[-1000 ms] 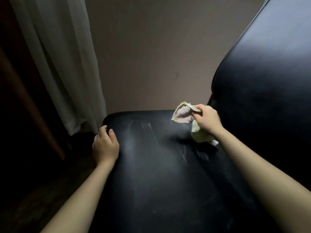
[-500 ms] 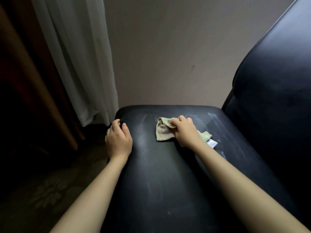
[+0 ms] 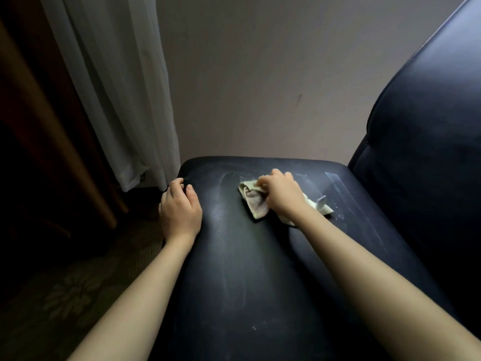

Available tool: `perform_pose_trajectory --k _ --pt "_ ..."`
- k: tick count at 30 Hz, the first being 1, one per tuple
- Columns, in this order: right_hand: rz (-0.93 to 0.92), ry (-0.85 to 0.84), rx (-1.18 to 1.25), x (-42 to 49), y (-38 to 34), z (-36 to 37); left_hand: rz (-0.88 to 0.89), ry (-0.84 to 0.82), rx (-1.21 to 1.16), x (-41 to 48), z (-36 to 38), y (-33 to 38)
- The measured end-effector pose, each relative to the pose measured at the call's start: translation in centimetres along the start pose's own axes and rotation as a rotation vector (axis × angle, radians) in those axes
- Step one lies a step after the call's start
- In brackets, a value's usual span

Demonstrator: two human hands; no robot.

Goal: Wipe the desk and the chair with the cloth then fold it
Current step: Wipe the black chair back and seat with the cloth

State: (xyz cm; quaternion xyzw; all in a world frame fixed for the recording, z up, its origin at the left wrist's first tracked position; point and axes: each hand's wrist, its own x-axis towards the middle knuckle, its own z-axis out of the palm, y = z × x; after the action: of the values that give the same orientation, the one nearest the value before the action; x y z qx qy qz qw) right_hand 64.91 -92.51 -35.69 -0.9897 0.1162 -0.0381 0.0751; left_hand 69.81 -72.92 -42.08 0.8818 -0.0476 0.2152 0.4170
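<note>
A black padded chair fills the view, its dusty seat (image 3: 234, 269) streaked with wipe marks and its backrest (image 3: 429, 152) rising at the right. My right hand (image 3: 282, 194) grips a crumpled pale green cloth (image 3: 256, 201) and presses it onto the far part of the seat. The cloth sticks out on both sides of the hand, and a soiled patch shows on its left flap. My left hand (image 3: 181, 207) grips the seat's far left edge, fingers curled over the rim.
A white curtain (image 3: 112, 87) hangs at the left, just behind the seat's corner. A plain beige wall (image 3: 260, 74) stands close behind the chair. Patterned carpet (image 3: 70, 295) lies to the left, beside a dark wooden panel (image 3: 31, 113).
My right hand brought the cloth from the seat's back corner near the backrest down onto the seat and swept it left. The left hand stayed on the seat's edge.
</note>
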Motion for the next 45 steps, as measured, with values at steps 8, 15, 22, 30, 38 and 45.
perform_pose_trajectory --k 8,15,22,30,38,45 --pt "0.037 0.007 -0.027 1.0 -0.8 0.6 0.015 0.005 0.024 0.3 0.2 0.0" --pt "-0.116 -0.054 -0.061 -7.4 -0.8 -0.4 0.022 -0.001 0.039 0.5 0.2 0.1" --pt "-0.23 0.016 -0.031 -12.5 0.5 0.7 -0.006 -0.022 0.006 1.0 0.3 0.1" --pt "-0.159 -0.005 -0.007 -9.2 1.1 0.4 -0.513 -0.007 -0.373 3.2 -2.7 -2.3" --pt "0.031 0.099 -0.015 2.3 -0.4 1.6 -0.866 -0.449 -0.447 -1.1 -6.6 -5.8" --pt "0.048 0.027 -0.003 6.8 -4.9 2.3 -0.861 -0.716 -0.493 -2.7 -8.7 -6.9"
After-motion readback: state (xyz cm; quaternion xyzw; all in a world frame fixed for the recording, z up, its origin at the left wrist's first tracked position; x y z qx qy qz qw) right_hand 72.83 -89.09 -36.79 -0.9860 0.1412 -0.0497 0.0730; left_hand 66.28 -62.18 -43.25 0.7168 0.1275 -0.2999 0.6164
